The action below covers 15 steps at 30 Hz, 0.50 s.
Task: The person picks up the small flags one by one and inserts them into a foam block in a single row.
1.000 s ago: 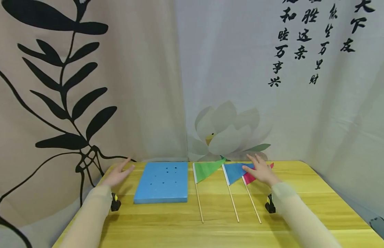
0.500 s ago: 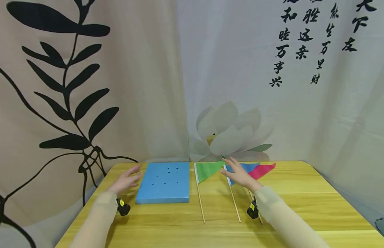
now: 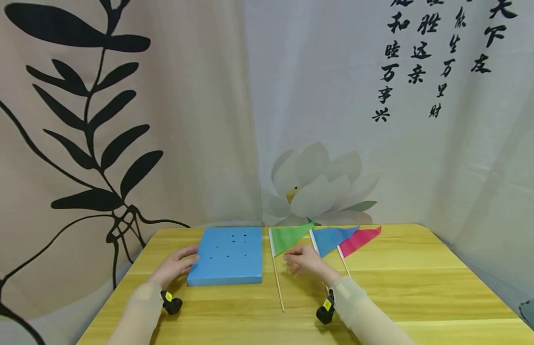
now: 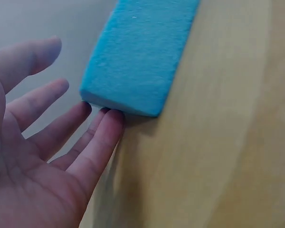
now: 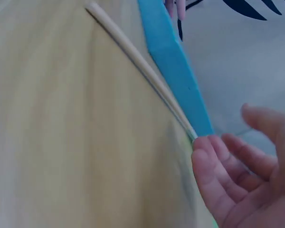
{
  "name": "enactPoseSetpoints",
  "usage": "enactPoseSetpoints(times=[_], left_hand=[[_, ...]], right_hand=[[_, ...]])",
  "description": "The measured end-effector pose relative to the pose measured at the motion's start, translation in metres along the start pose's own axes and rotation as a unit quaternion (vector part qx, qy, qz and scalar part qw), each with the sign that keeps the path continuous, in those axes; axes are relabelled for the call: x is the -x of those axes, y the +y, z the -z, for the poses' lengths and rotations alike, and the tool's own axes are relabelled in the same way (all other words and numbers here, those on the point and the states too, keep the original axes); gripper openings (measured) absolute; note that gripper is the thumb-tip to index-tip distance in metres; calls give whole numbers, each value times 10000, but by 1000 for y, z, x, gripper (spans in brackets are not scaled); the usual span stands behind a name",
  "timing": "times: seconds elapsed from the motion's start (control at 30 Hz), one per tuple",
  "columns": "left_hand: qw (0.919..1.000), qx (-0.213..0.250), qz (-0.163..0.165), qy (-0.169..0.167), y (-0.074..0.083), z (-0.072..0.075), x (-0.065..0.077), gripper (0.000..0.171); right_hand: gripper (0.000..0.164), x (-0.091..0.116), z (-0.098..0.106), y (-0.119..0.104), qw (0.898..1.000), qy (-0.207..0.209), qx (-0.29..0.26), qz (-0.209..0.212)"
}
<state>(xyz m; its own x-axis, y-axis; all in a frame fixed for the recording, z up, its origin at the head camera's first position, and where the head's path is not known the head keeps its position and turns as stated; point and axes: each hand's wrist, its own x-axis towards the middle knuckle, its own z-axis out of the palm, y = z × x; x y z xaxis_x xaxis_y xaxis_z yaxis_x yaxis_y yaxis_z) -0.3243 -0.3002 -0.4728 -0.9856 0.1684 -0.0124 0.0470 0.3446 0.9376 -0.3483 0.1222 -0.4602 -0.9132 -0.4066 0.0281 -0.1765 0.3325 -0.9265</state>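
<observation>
A blue board (image 3: 245, 270) with several small holes in its top lies on the table. My left hand (image 3: 174, 266) is at its left edge; in the left wrist view the extended fingertips meet the edge of the board (image 4: 137, 57). Just right of the board lies a green pennant flag (image 3: 288, 238) on a thin wooden stick. My right hand (image 3: 309, 263) is beside that flag, thumb apart from the loosely bent fingers. In the right wrist view its fingertips are close to the stick (image 5: 142, 64); whether they touch is unclear.
A blue pennant flag (image 3: 333, 238) and a red pennant flag (image 3: 360, 241) lie right of the green one, their sticks partly hidden by my right hand and arm. Behind the wooden table (image 3: 426, 282) hangs a printed curtain (image 3: 198, 120).
My right hand has moved left and down from over the blue and red flags to beside the green flag's stick. My left hand has come right and down to the board's edge.
</observation>
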Motion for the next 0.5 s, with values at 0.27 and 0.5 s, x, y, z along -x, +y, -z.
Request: enactPoseSetpoints(times=[0.27, 0.5], left_hand=[[9999, 11, -142, 10, -7, -1, 5, 61], [9998, -172, -115, 68, -4, -2, 9, 53]], right_hand=[[19, -5, -28, 8, 9987, 231, 187, -408], [45, -8, -38, -1, 9964, 232, 644, -507]])
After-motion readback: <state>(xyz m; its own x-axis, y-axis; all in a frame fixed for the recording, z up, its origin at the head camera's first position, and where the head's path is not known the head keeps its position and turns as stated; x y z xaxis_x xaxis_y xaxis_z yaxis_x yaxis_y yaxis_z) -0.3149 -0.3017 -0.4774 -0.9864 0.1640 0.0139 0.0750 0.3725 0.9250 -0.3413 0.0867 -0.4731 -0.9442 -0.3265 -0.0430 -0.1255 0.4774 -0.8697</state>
